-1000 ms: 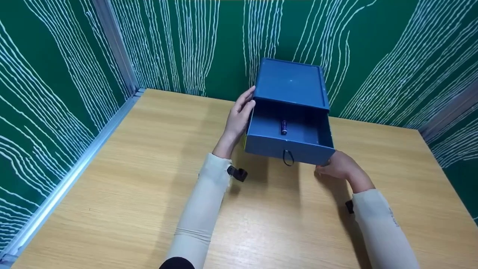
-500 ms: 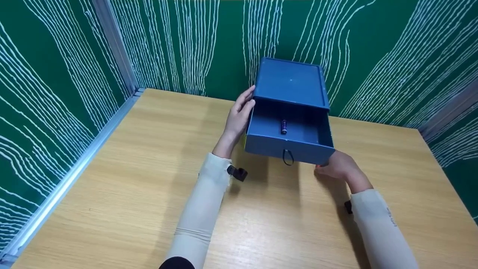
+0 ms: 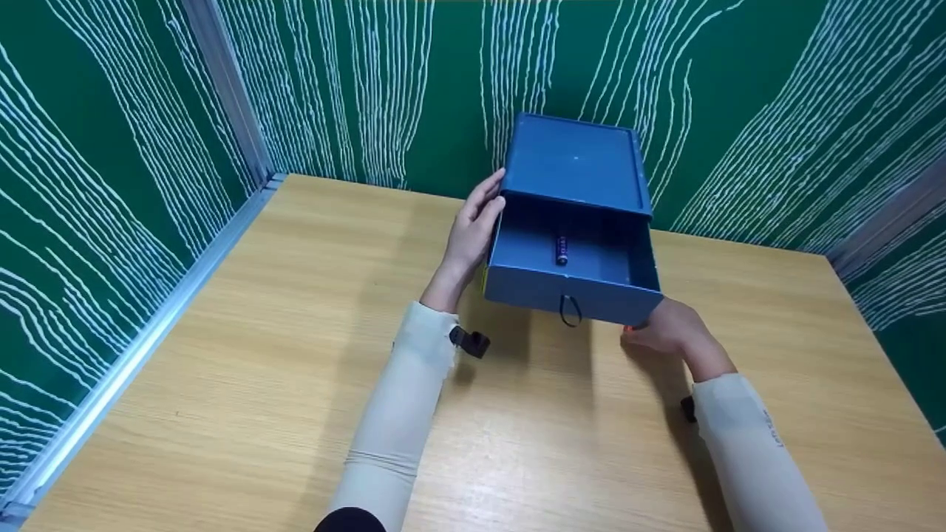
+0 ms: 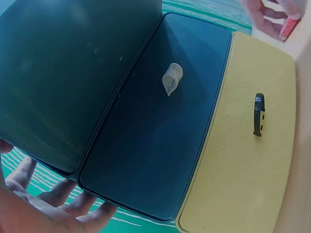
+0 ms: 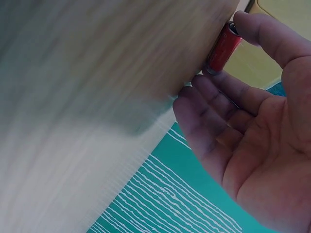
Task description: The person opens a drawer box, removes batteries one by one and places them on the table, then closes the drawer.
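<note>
A blue drawer unit (image 3: 576, 159) stands at the back of the table, its top drawer (image 3: 521, 287) pulled out. Inside that drawer lies a purple battery (image 3: 562, 251). My left hand (image 3: 468, 240) rests along the unit's left side, fingers spread against it. Low beside the drawer's front right corner is my right hand (image 3: 672, 325), partly hidden by it. In the right wrist view, its thumb and index finger pinch a red battery (image 5: 224, 48) by the ends, close to the wooden surface.
Below the pulled-out drawer, the left wrist view shows a blue drawer front (image 4: 141, 141) with a pale loop (image 4: 173, 76) and a yellow drawer front (image 4: 233, 155) with a black loop (image 4: 259, 114). Green walls with white lines surround the wooden table (image 3: 244, 355).
My right hand and forearm have shifted very slightly left, and a bit more red shows at the fingertips. The left hand, drawer and purple battery have stayed put.
</note>
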A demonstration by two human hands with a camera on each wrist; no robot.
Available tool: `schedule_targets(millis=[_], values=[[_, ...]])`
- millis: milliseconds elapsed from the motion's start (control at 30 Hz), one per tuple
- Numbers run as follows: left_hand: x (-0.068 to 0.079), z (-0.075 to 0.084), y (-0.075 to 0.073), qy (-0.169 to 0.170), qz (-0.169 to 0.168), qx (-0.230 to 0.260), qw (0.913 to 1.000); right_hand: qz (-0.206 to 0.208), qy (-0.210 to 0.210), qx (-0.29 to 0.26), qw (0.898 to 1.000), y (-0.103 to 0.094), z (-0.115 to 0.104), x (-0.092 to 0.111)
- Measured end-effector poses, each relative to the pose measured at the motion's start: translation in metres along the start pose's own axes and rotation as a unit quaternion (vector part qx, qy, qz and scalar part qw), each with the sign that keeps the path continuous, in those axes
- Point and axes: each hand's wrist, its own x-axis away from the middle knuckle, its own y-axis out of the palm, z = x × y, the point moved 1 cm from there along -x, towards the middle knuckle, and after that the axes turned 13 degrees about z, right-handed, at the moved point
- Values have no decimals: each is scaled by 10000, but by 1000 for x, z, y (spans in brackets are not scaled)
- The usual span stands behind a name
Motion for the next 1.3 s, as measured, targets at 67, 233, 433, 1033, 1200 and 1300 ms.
schedule_targets(millis=[67, 233, 433, 1033, 1200, 1300], values=[[3, 6, 0, -57, -45, -12, 10000, -9, 29, -33, 10000, 1, 0, 1], [9, 17, 0, -102, -86, -92, 9999, -49, 206, -203, 9996, 1, -2, 2], [9, 19, 0, -88, -73, -69, 9999, -71, 233, -319, 9992, 0, -4, 1], [9, 17, 0, -134, -57, 37, 9999, -38, 33, -467, 9989, 1, -2, 3], [8, 17, 1, -161, -61, 1, 9999, -31, 41, -502, 9987, 1, -4, 4], [9, 16, 0, -190, -72, -7, 9998, -77, 57, -511, 9986, 2, -3, 4]])
